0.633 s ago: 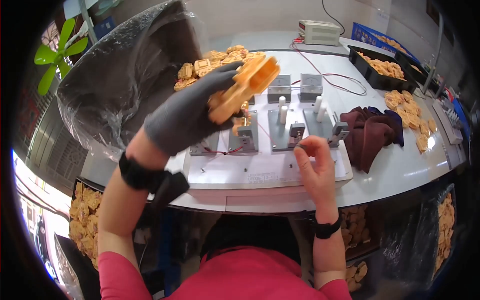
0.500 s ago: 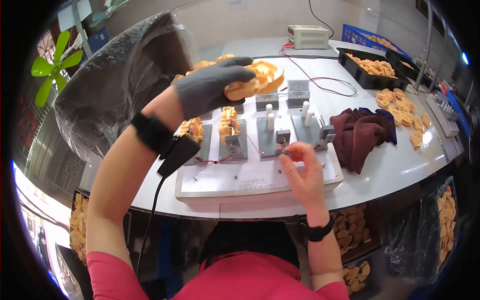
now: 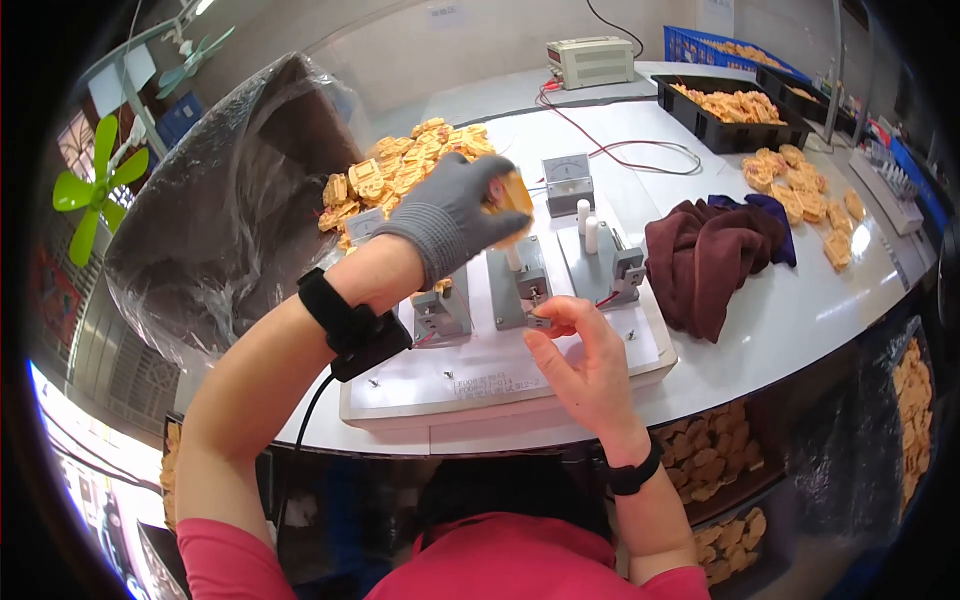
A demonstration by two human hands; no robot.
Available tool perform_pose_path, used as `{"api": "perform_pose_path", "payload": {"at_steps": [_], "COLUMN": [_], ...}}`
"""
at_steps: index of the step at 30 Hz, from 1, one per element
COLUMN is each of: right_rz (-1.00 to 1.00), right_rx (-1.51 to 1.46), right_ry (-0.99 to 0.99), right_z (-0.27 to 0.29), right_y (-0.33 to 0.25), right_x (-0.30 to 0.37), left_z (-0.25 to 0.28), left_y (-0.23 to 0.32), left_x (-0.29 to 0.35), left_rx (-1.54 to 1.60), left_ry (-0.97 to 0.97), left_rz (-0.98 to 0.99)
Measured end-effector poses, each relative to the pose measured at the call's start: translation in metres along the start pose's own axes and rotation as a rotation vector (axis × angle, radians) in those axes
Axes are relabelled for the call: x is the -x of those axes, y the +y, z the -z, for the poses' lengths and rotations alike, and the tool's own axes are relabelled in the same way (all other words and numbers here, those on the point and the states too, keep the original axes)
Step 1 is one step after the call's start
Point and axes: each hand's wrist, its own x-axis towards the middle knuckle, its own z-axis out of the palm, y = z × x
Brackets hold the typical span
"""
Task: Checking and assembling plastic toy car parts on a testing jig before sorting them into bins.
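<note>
My left hand (image 3: 445,212), in a grey glove, grips an orange-yellow plastic part (image 3: 516,196). The part is above a grey station plate (image 3: 507,303) of the white test fixture (image 3: 480,392), over a white peg (image 3: 514,258) that shows below it. Bare, my right hand (image 3: 592,370) has thumb and index finger at the small grey metal clamp (image 3: 538,318) on that plate's front edge. The station to the right has two white pegs (image 3: 591,236) and its own clamp (image 3: 627,270). My left forearm partly hides the stations on the left.
Behind my left hand lies a heap of plastic parts (image 3: 405,160) beside a plastic-lined box (image 3: 230,190). A meter (image 3: 568,182) stands at the fixture's back. Rightward are a maroon cloth (image 3: 705,262), loose parts (image 3: 795,195) and a black bin (image 3: 745,128). A power supply (image 3: 590,64) trails red wires.
My left hand has lowered the plastic part toward the station's pegs and turned it more upright. My right hand stays at the same clamp. The view has shifted slightly.
</note>
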Motion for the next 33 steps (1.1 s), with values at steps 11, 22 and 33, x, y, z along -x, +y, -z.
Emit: {"api": "perform_pose_path", "payload": {"at_steps": [11,22,33], "right_rz": [0.029,0.01,-0.027], "right_rx": [0.01,0.047,-0.045], "right_ry": [-0.026,-0.009,0.198], "right_z": [0.005,-0.001,-0.016], "right_y": [0.002,0.003,0.008], "right_x": [0.003,0.004,0.007], "left_z": [0.013,-0.008,0.044], "left_y": [-0.011,-0.034,-0.026], "left_x": [0.003,-0.049,0.068], "left_rx": [-0.045,-0.368,0.159], "left_ry": [-0.323,-0.572,-0.287], "left_rz": [-0.003,-0.501,0.032]}}
